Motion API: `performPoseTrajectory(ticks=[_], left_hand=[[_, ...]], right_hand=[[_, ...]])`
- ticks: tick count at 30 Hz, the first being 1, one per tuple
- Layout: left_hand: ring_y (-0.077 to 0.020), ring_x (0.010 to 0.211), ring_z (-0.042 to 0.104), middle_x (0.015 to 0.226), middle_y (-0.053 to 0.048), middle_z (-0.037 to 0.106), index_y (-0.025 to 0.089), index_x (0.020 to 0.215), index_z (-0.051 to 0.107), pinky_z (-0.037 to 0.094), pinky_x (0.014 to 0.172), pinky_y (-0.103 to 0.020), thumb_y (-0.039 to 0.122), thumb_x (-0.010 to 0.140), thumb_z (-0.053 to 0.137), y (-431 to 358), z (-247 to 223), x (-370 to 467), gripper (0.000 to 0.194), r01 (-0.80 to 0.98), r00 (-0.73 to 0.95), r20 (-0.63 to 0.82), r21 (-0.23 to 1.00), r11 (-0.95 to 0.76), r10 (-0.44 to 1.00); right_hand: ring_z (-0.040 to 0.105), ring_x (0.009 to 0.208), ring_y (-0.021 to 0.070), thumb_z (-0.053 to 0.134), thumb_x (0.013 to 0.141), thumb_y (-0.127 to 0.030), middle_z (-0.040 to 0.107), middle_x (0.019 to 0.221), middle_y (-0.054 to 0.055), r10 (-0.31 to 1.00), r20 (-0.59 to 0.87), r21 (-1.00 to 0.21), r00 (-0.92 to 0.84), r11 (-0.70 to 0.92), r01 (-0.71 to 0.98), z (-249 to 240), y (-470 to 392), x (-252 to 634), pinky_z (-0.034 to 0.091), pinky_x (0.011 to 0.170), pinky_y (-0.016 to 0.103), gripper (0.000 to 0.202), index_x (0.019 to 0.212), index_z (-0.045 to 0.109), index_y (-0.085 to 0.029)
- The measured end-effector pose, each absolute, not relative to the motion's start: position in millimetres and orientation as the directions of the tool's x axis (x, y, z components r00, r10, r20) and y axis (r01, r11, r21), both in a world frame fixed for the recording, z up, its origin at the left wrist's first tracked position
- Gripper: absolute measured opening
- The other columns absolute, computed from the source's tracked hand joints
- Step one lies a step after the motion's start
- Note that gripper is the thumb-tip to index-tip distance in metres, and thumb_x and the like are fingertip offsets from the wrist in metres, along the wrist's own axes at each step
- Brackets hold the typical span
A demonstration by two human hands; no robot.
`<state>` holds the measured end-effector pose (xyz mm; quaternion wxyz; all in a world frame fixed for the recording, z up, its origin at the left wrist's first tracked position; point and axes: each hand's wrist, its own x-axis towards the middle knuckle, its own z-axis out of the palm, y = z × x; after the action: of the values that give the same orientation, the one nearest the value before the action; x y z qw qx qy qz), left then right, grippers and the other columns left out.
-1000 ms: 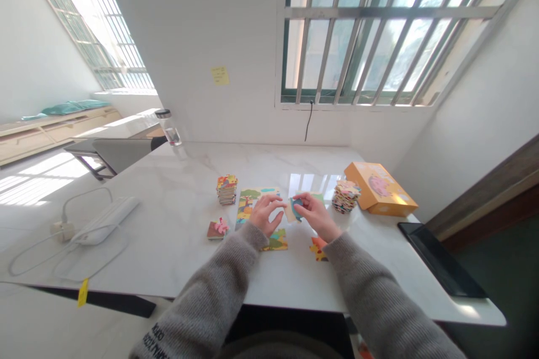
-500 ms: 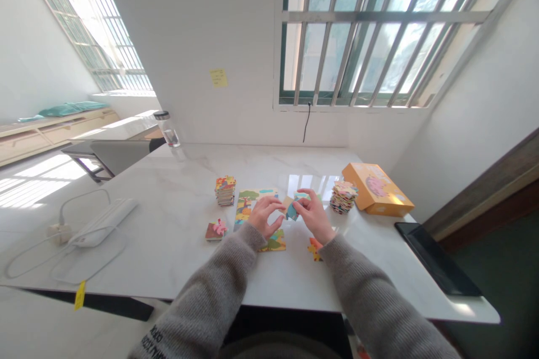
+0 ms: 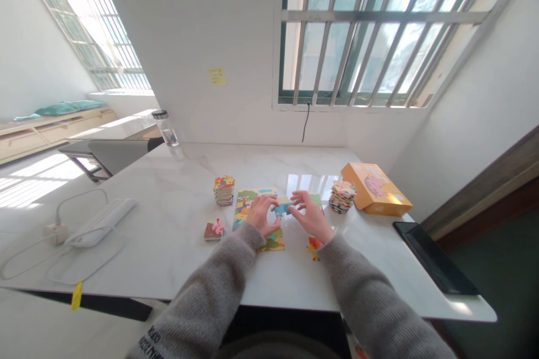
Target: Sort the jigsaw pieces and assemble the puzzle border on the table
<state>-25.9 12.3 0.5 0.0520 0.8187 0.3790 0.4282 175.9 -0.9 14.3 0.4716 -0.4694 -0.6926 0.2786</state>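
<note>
A blue puzzle piece (image 3: 282,209) lies between my two hands, beside the partly joined jigsaw puzzle (image 3: 245,200) with its trees and animals. My left hand (image 3: 261,215) rests over the puzzle, thumb and fingers curved apart at the piece's left edge. On the other side my right hand (image 3: 312,216) has its fingers spread, the tips at or just above the piece's right end; whether they touch it I cannot tell. Below my right hand, partly behind the wrist, is a loose orange and yellow piece (image 3: 313,248). Part of the puzzle is hidden beneath both hands.
Stacks of pieces stand at left (image 3: 224,190) and right (image 3: 342,197). A small brown stack with a pink piece (image 3: 215,229) sits nearer me. An orange box (image 3: 377,189) and a black tablet-like slab (image 3: 435,258) are at right; a power strip (image 3: 101,223) with cables lies left.
The blue piece, held up tilted in my right fingers before, now lies flat against the puzzle. My right fingers have spread off it, and my left hand has shifted only slightly.
</note>
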Motion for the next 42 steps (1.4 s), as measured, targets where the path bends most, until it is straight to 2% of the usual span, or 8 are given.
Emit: performPoseTrajectory(ticks=[2, 5, 11, 19, 25, 29, 33, 42], left_hand=[[-0.0278, 0.112, 0.057, 0.113, -0.008, 0.064, 0.021, 0.095, 0.056, 0.043, 0.101, -0.044, 0.015, 0.066, 0.068, 13, 0, -26, 0.032, 0.560, 0.353, 0.641, 0.438, -0.703, 0.682], [-0.0286, 0.115, 0.056, 0.113, -0.008, 0.064, 0.022, 0.092, 0.057, 0.042, 0.103, -0.044, 0.015, 0.066, 0.069, 15, -2, -27, 0.029, 0.568, 0.397, 0.574, 0.458, -0.683, 0.716], [-0.0300, 0.123, 0.050, 0.120, -0.009, 0.060, 0.022, 0.091, 0.060, 0.041, 0.106, -0.047, 0.016, 0.070, 0.066, 17, -12, -29, 0.023, 0.623, 0.432, 0.488, 0.447, -0.642, 0.759], [-0.0279, 0.113, 0.052, 0.109, -0.009, 0.060, 0.020, 0.087, 0.054, 0.043, 0.104, -0.047, 0.011, 0.071, 0.059, 26, 5, -21, 0.019, 0.617, 0.396, 0.508, 0.470, -0.631, 0.765], [-0.0279, 0.103, 0.052, 0.102, -0.009, 0.060, 0.019, 0.096, 0.055, 0.048, 0.097, -0.045, 0.014, 0.071, 0.060, 62, 14, -1, 0.027, 0.642, 0.459, 0.456, 0.422, -0.640, 0.762], [-0.0285, 0.111, 0.051, 0.112, -0.010, 0.059, 0.017, 0.108, 0.058, 0.045, 0.104, -0.045, 0.009, 0.069, 0.059, 94, 0, 13, 0.039, 0.710, 0.507, 0.318, 0.374, -0.597, 0.801], [-0.0276, 0.113, 0.052, 0.117, -0.010, 0.059, 0.019, 0.113, 0.061, 0.043, 0.107, -0.045, 0.004, 0.068, 0.057, 109, -14, 20, 0.048, 0.728, 0.521, 0.270, 0.355, -0.587, 0.809], [-0.0271, 0.117, 0.051, 0.118, -0.007, 0.060, 0.030, 0.115, 0.066, 0.037, 0.112, -0.047, 0.011, 0.081, 0.054, 100, -13, 20, 0.041, 0.780, 0.517, 0.177, 0.306, -0.546, 0.838]], right_hand=[[0.061, 0.111, 0.0237, 0.068, 0.084, -0.036, 0.063, 0.125, 0.010, 0.854, 0.449, -0.692, -0.261, 0.518, 0.503, 18, -2, 182, 0.051, 0.093, 0.041, 0.046, 0.126, 0.054, -0.023], [0.053, 0.125, 0.0247, 0.066, 0.086, -0.033, 0.060, 0.131, 0.008, 0.801, 0.424, -0.567, -0.423, 0.599, 0.565, 21, -3, 189, 0.045, 0.105, 0.043, 0.046, 0.130, 0.055, -0.025], [0.051, 0.123, 0.0259, 0.049, 0.096, -0.025, 0.063, 0.125, 0.012, 0.845, 0.429, -0.429, -0.319, 0.502, 0.751, 10, 6, 206, 0.042, 0.108, 0.044, 0.035, 0.128, 0.058, -0.019], [0.048, 0.121, 0.0272, 0.048, 0.096, -0.024, 0.063, 0.126, 0.014, 0.927, 0.261, -0.197, -0.270, 0.325, 0.925, 2, 8, 219, 0.040, 0.106, 0.038, 0.035, 0.126, 0.063, -0.014], [0.049, 0.119, 0.0259, 0.046, 0.096, -0.021, 0.061, 0.127, 0.013, 0.949, 0.172, -0.153, -0.266, 0.292, 0.944, 9, 4, 216, 0.040, 0.104, 0.036, 0.034, 0.125, 0.063, -0.016], [0.050, 0.118, 0.0252, 0.046, 0.097, -0.022, 0.062, 0.124, 0.013, 0.949, 0.178, -0.142, -0.259, 0.285, 0.948, 10, 2, 215, 0.040, 0.103, 0.035, 0.032, 0.124, 0.063, -0.017], [0.050, 0.117, 0.0256, 0.046, 0.097, -0.022, 0.062, 0.124, 0.012, 0.948, 0.180, -0.138, -0.264, 0.290, 0.947, 10, 2, 215, 0.041, 0.100, 0.036, 0.032, 0.124, 0.063, -0.018], [0.050, 0.116, 0.0268, 0.049, 0.096, -0.023, 0.061, 0.124, 0.013, 0.944, 0.186, -0.138, -0.271, 0.299, 0.944, 9, 1, 216, 0.042, 0.097, 0.036, 0.033, 0.126, 0.062, -0.018]])
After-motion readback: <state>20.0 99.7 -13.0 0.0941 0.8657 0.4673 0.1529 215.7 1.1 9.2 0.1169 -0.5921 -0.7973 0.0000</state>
